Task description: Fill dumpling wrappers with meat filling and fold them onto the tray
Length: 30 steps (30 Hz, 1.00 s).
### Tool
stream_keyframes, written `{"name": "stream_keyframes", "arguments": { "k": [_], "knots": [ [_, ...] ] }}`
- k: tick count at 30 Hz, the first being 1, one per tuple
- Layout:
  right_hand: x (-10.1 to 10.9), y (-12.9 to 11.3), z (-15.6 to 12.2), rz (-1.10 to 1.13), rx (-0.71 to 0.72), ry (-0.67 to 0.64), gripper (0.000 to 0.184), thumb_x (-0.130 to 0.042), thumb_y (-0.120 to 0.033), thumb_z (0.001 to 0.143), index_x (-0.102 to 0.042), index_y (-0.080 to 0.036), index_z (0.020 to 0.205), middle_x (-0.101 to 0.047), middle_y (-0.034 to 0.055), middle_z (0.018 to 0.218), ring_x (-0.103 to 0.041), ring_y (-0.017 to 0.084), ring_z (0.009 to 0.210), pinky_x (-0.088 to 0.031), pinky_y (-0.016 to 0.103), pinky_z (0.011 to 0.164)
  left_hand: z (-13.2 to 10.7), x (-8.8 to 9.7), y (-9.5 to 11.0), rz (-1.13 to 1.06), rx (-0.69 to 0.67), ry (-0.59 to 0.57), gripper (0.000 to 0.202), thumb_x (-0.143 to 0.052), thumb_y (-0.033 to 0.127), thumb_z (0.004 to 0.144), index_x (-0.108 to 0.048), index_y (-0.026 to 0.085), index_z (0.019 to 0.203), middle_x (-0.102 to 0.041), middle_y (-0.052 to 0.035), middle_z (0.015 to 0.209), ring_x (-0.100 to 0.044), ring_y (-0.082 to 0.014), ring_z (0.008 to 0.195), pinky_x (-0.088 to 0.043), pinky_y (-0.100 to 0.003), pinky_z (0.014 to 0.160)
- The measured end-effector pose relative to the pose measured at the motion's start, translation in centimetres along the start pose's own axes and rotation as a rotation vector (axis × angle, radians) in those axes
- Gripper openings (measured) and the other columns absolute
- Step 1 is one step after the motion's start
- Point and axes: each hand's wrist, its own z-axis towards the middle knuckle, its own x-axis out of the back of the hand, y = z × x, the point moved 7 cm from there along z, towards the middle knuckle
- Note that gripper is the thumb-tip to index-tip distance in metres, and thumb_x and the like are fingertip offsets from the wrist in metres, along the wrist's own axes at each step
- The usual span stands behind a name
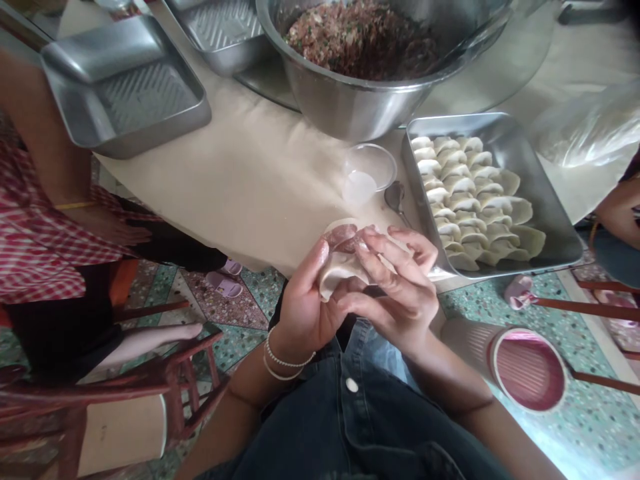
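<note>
Cupped in my left hand [305, 303] is a dumpling wrapper [340, 270] with a lump of meat filling [342, 235] on it. The wrapper's near side curls up, and filling shows at its far side. My right hand [400, 280] reaches over from the right, its fingertips pressing on the wrapper's edge. Just beyond my hands stand a small clear bowl [373, 167] with whitish liquid and a metal spoon [395, 197]. To the right, rows of folded dumplings [470, 193] lie in a metal tray [545, 200].
A large steel bowl [350, 110] of minced filling [360, 40] stands at the back. Two more metal trays sit left of it, the nearer one [145, 100] at the table's edge. People sit at both sides. A plastic bag [590, 127] lies right; a bin [530, 370] stands below.
</note>
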Motion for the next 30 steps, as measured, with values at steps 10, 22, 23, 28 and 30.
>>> {"name": "stream_keyframes", "arguments": {
  "k": [10, 22, 23, 28, 30],
  "knots": [
    [1.0, 0.4, -0.3, -0.05, 0.126, 0.021, 0.057, -0.06, -0.06, 0.082, -0.051, -0.04, 0.135, -0.061, -0.0017, 0.13, -0.059, 0.022, 0.112, -0.044, 0.043, 0.099, -1.0, -0.7, 0.2, 0.099, 0.075, -0.129, 0.027, -0.048, 0.028, 0.096, -0.071, 0.023, 0.108, -0.072, -0.0029, 0.114, -0.068, -0.0158, 0.106, -0.057, -0.02, 0.082],
    [1.4, 1.2, 0.5, 0.057, 0.196, -0.095, 0.016, -0.064, -0.045, 0.085, -0.069, -0.038, 0.099, -0.064, -0.0042, 0.114, -0.046, 0.02, 0.121, -0.041, 0.041, 0.099, -1.6, -0.9, -0.9, 0.012, 0.291, -0.081, 0.046, -0.035, 0.045, 0.097, -0.065, 0.017, 0.118, -0.064, -0.0092, 0.127, -0.053, -0.0254, 0.128, -0.044, -0.041, 0.108],
    [1.3, 1.2, 0.5, 0.022, 0.212, -0.139, 0.024, -0.066, -0.047, 0.083, -0.067, -0.039, 0.106, -0.061, -0.0031, 0.122, -0.046, 0.021, 0.12, -0.041, 0.043, 0.097, -1.5, -1.0, -0.9, 0.0, 0.279, -0.08, 0.046, -0.033, 0.044, 0.098, -0.066, 0.017, 0.115, -0.065, -0.009, 0.124, -0.052, -0.0254, 0.129, -0.044, -0.041, 0.108],
    [1.0, 0.6, 0.7, -0.042, 0.383, -0.424, 0.03, -0.067, -0.037, 0.085, -0.063, -0.048, 0.112, -0.054, -0.0097, 0.135, -0.05, 0.019, 0.119, -0.04, 0.042, 0.094, -1.3, -0.9, -2.2, 0.004, 0.356, -0.059, 0.036, -0.043, 0.041, 0.094, -0.066, 0.019, 0.109, -0.069, -0.0081, 0.113, -0.054, -0.0274, 0.129, -0.048, -0.042, 0.104],
    [0.9, 0.2, 0.7, -0.028, 0.432, -0.51, 0.024, -0.062, -0.031, 0.09, -0.064, -0.043, 0.11, -0.054, -0.0092, 0.137, -0.049, 0.019, 0.123, -0.038, 0.042, 0.095, -1.3, -0.6, -2.7, 0.014, 0.398, -0.023, 0.033, -0.044, 0.039, 0.094, -0.066, 0.018, 0.108, -0.07, -0.0078, 0.107, -0.057, -0.0275, 0.125, -0.051, -0.041, 0.1]
  ]
}}
